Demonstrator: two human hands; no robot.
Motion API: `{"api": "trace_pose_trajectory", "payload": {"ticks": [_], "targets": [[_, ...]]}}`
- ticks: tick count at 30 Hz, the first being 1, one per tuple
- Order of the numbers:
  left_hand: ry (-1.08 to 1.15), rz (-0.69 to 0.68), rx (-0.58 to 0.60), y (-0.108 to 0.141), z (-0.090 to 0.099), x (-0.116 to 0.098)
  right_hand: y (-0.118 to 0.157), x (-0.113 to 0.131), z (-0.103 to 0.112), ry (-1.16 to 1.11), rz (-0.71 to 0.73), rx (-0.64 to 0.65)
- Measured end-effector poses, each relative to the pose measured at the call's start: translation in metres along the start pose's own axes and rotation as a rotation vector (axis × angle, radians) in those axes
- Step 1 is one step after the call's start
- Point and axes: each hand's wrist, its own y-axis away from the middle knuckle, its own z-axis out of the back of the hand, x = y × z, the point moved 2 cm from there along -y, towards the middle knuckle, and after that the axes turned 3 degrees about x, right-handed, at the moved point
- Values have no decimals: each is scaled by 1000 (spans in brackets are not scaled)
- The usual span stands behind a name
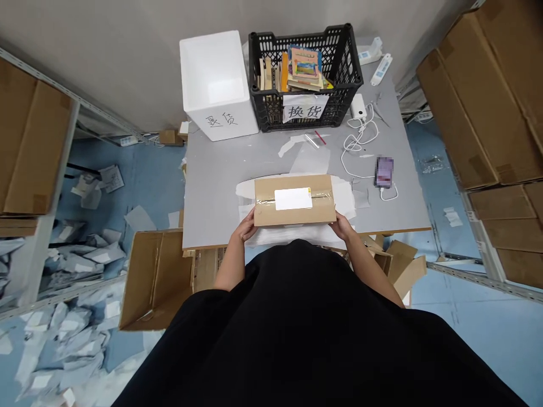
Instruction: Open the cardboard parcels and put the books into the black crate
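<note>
A closed cardboard box (292, 218) sits at the middle of the frame, above the near edge of the grey desk (216, 186), with a white label (293, 198) and clear tape (265, 201) across its top. The left hand (246, 225) has its grip closed on the box's lower left corner, and the right hand (341, 227) grips the lower right corner, so the box is held between the two. White sheets (345, 195) lie beneath the box and spread out on both sides of it.

At the upper middle, a white foam bin (233, 120) stands just beside a black crate (333, 108) with books (303, 68) inside; both bear handwritten characters. To the right of center, a phone (384, 172) lies on the desk with a white cable (356, 141) looping near it.

At the lower left of the frame are an open carton (146, 277) and many pale packages (80, 339) on the blue floor (466, 294). Large cartons (487, 102) are stacked at the upper right.
</note>
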Motion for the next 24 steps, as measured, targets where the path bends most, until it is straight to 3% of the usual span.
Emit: {"api": "trace_pose_trajectory", "payload": {"ticks": [6,10,13,20,24], "targets": [[-291,25,-34,0,-9,-51,11,37,2,203,-33,-24],[-370,195,-148,-1,-11,-72,16,53,-1,300,-29,-34],[-388,259,-233,2,-12,-68,18,55,-3,349,-48,-44],[-404,231,-236,12,-19,-45,15,47,-3,357,-113,-113],[-495,221,-362,13,-25,-39,9,34,-1,311,-127,-160]]}}
